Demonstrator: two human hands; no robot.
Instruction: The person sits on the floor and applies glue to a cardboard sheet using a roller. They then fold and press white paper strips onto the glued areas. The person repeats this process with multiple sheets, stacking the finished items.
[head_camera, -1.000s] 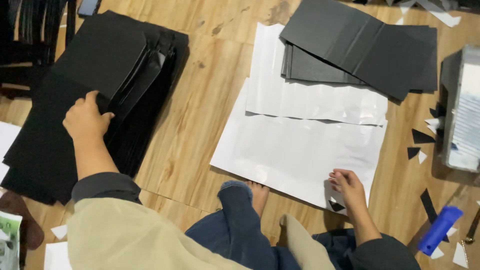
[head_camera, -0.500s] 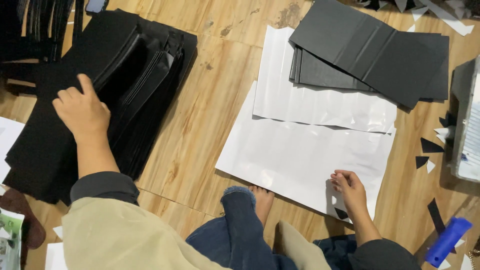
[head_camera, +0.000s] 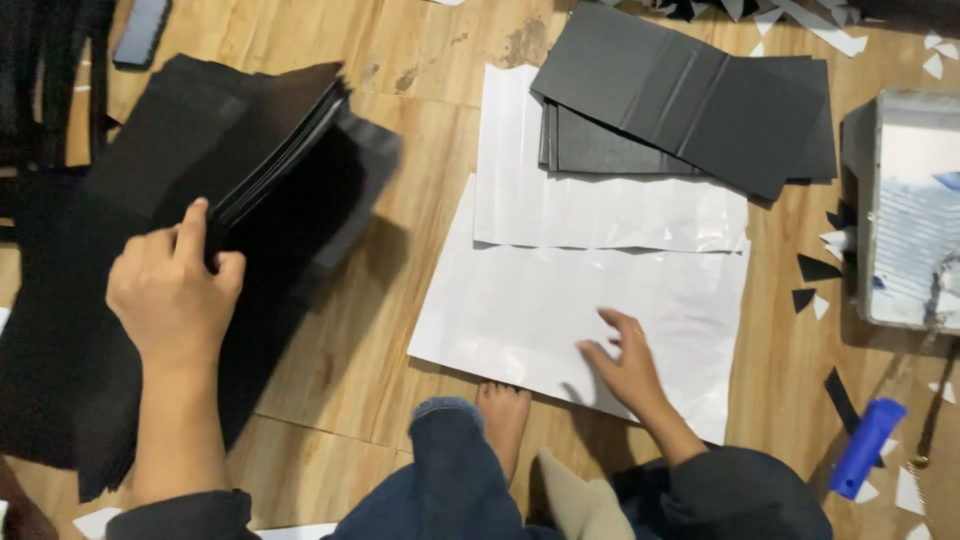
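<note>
Sitting on the wooden floor (head_camera: 330, 390), the person has a bare foot (head_camera: 503, 420) touching the near edge of a big white sheet (head_camera: 560, 320). If the foot pushes on it, the sheet could crease or get dirty.

The right hand (head_camera: 625, 365) lies flat on that white sheet with its fingers spread, holding nothing. If it presses and slides, the sheet could wrinkle or slip away over the smooth floor.

The left hand (head_camera: 175, 290) has its grip closed on the edge of a stack of black sheets (head_camera: 230, 200), lifting the top ones like pages. The stack sits on the floor to the person's left, well apart from the white sheet. I think several thin sheets could come up together, or the lifted ones could slide off and spread out.

Farther off, a second white sheet (head_camera: 600, 200) overlaps the first, and folded black boards (head_camera: 690, 100) rest on its far edge. A grey tray (head_camera: 915, 210) sits to the right, near small paper scraps (head_camera: 815, 270).
</note>
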